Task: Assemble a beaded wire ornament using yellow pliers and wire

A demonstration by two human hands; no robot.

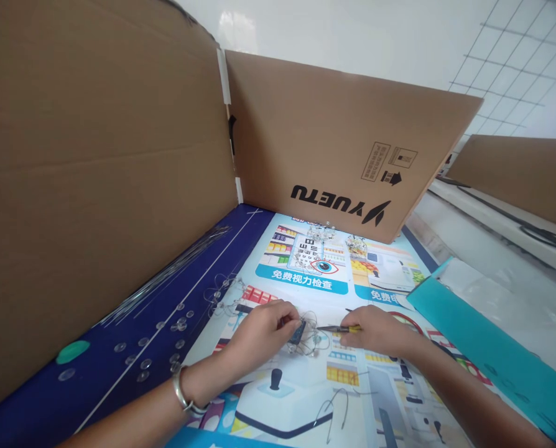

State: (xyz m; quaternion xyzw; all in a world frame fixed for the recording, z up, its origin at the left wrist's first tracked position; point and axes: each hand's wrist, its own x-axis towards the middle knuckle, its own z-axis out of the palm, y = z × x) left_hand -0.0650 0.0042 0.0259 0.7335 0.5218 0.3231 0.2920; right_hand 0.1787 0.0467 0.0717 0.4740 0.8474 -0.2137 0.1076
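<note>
Left of the left fingers, a cardboard carton panel [96,186] stands upright like a wall, with a second panel [334,137] beyond the fingers. We see no open container, so no contents to record. Left of the fingers, long thin wires [166,274] and loose clear suction cups [180,323] lie on a dark blue mat [40,398], and a metal bracelet [182,389] circles the left wrist.

Our left hand [264,330] has its fingers closed, pinching a small dark block [297,333] within a wire tangle [310,339] strung with clear cups. This tangle lies directly under the fingers on a printed poster [301,280].

Our right hand [380,330] has its fingers closed on a yellow-handled tool [352,328], its metal tip just beside the block. Right of these fingers lies a teal folder [492,348].
</note>
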